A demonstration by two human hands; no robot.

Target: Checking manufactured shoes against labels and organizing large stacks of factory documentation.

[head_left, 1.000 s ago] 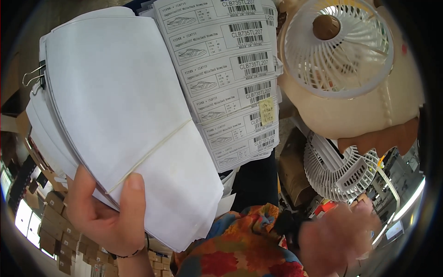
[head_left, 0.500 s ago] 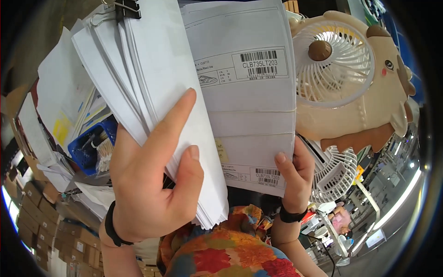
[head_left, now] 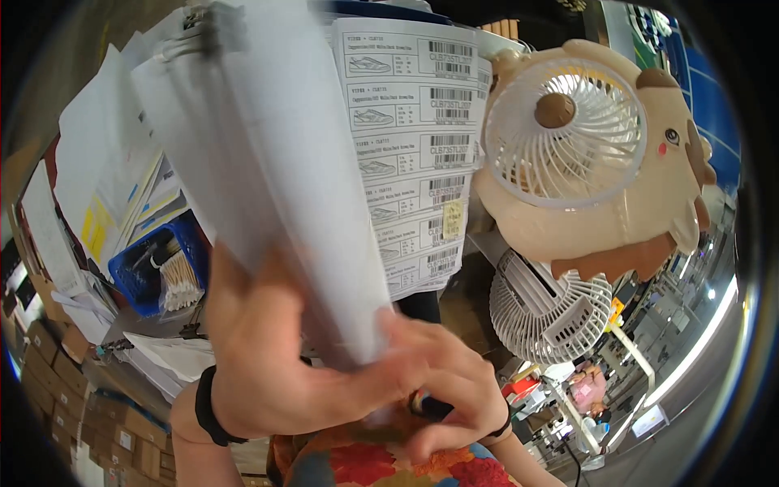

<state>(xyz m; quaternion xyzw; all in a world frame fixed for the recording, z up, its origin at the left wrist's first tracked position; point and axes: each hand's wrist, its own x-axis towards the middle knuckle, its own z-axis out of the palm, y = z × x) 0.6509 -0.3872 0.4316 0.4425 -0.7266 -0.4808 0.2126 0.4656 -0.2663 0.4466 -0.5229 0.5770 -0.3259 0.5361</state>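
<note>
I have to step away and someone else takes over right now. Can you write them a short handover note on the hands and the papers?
Left hand: grips the clipped stack of white sheets from below, raised and blurred.
Right hand: at the stack's lower edge, with a small dark thing in its fingers, too blurred to name.
Label sheet with barcodes: behind the stack, face showing.
Done: stack in hand.
Left: cannot tell from this view.

Left hand (head_left: 268, 365) gripped the lower end of a clipped stack of white paper sheets (head_left: 268, 187), blurred. Right hand (head_left: 446, 398) met it at the stack's bottom edge, fingers curled over a small dark object, unclear what. Behind stood a white printed sheet of barcode labels (head_left: 410, 154). Right of it hung a beige plush animal-shaped fan (head_left: 584, 162), a white round desk fan (head_left: 548, 312) below. A blue plastic bin (head_left: 142, 272) sat at left.
</note>
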